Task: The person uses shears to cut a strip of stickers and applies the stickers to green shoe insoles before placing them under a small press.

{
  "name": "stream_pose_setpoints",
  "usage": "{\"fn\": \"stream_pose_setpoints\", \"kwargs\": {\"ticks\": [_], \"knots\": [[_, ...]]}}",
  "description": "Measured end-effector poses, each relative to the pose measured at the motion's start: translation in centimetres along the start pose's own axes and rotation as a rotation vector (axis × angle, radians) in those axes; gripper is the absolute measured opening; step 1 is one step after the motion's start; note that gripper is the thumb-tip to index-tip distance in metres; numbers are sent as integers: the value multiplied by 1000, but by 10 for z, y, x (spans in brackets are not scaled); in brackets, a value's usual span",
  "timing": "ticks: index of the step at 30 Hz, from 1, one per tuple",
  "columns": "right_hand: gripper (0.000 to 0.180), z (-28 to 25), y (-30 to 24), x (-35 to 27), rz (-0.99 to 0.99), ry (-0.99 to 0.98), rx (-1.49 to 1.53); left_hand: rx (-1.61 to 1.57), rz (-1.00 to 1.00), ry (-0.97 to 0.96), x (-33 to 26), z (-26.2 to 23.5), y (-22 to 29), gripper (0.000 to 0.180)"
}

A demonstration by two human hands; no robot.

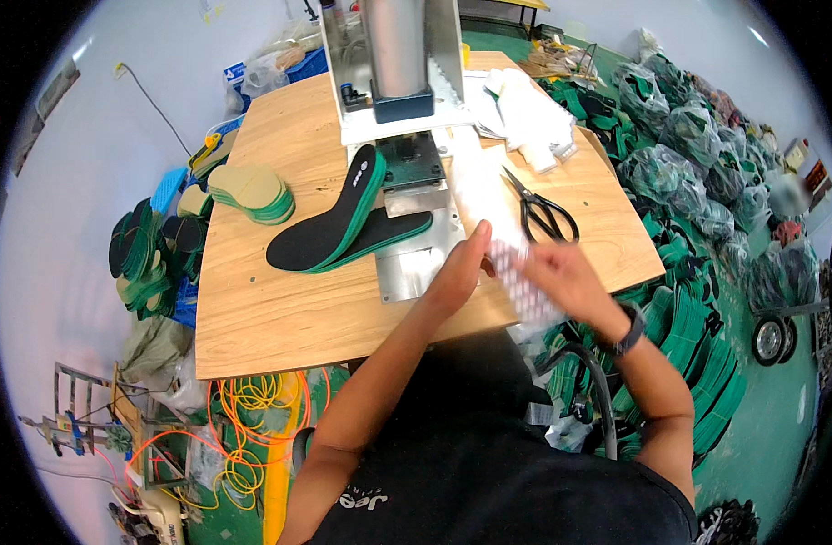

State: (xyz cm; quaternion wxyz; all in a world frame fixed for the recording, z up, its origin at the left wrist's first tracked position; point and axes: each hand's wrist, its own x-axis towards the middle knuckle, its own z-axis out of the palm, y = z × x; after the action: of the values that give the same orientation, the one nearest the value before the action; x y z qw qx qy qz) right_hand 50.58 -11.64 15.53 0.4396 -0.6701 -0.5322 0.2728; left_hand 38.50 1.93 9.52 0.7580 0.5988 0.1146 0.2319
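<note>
Over the wooden table (279, 318), both hands, left hand (461, 268) and right hand (566, 277), hold a white sheet (525, 286).

Between your left hand (461, 268) and right hand (566, 277) you hold a white sheet of small labels (523, 277), blurred, over the table (279, 309) edge. More white label sheets (529, 113) lie piled at the table's far right. Clear plastic bags (697, 154) of green pieces crowd the floor to your right.
</note>
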Motion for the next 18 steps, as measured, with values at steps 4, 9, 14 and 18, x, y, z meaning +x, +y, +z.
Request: {"fn": "stream_pose_setpoints", "kwargs": {"ticks": [4, 9, 14, 18], "knots": [[22, 10, 8, -71, 90, -204, 201, -109, 165, -120, -15, 27, 22, 44], [19, 12, 67, -145, -163, -183, -132, -363, 266, 271, -20, 38, 52, 39], [21, -23, 42, -102, -198, 58, -340, -151, 117, 264, -65, 11, 61, 44], [25, -39, 68, 18, -281, 394, -570, 101, -88, 58, -72, 23, 19, 43]]}}
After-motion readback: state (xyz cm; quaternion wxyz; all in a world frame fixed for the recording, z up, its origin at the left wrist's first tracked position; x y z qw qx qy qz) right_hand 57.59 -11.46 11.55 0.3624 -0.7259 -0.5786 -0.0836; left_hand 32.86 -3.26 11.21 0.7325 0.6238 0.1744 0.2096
